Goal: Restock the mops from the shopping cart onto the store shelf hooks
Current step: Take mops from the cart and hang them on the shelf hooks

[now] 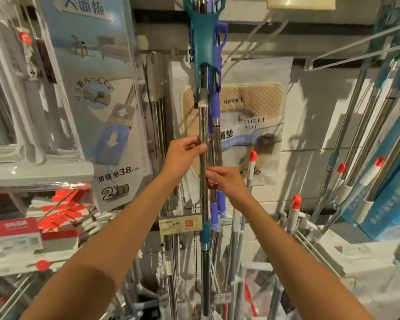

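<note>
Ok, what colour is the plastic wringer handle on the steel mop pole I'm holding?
Teal plastic wringer handle, clearest in the head view.

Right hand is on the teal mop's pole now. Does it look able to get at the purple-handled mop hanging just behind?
Probably yes. The right hand holds the teal mop at its steel pole, and the purple-handled mop hangs right beside and behind it, with nothing between. It would have to let go first; the left hand also holds the pole.

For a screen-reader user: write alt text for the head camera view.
Two bare hands hold a teal-handled mop upright by its steel pole before a crowded store shelf, the left hand above the right hand. Purple-handled mops hang just behind it, before a packaged toilet mat. A price tag reading 8.99 sits below.
</note>
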The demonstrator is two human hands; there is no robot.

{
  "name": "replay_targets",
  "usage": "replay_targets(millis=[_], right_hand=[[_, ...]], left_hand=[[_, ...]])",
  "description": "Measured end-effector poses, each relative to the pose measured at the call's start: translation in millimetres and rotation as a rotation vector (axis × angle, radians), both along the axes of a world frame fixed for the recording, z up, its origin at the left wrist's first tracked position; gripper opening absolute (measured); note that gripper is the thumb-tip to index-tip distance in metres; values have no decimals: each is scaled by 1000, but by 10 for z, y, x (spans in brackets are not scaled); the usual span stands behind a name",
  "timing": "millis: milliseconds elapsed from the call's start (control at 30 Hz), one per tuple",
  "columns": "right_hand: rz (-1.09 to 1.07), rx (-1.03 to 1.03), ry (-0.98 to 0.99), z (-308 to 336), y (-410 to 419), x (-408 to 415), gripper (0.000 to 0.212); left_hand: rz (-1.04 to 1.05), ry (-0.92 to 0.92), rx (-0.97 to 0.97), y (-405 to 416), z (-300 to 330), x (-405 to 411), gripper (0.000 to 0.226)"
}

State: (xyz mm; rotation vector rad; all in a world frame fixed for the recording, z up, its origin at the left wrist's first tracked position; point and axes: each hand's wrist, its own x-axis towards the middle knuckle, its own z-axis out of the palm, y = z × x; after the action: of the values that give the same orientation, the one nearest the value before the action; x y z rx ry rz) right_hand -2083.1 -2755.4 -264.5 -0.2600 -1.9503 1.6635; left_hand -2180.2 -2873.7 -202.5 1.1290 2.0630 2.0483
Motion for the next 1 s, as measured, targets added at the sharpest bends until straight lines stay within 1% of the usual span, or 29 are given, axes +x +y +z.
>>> replay_targets(millis=[100,133,200,267,533,767,1000], right_hand=[[-14,12,-1,-34,-36,-83,22],[-29,7,-6,-38,-40,-116,25],[-55,-9,-19,-54,-47,-165,27],[-70,-16,-32,-51,-34,-210,28],[-115,-23,-80,-42,110,-432,26],[-135,-17,-89,-23,213,-641,25],[-168,-16,-108,-8,306,-844,23]], left_hand=[[-1,32,-18,-21,-53,-102,17],[7,38,-28,-20,-53,-126,17],[25,42,-42,-7,-53,-176,33],[27,24,-57,37,-53,-225,40],[39,-100,-40,274,-88,-366,43],[21,-153,-52,442,-127,-605,36],[52,-193,-74,552,-73,-709,29]])
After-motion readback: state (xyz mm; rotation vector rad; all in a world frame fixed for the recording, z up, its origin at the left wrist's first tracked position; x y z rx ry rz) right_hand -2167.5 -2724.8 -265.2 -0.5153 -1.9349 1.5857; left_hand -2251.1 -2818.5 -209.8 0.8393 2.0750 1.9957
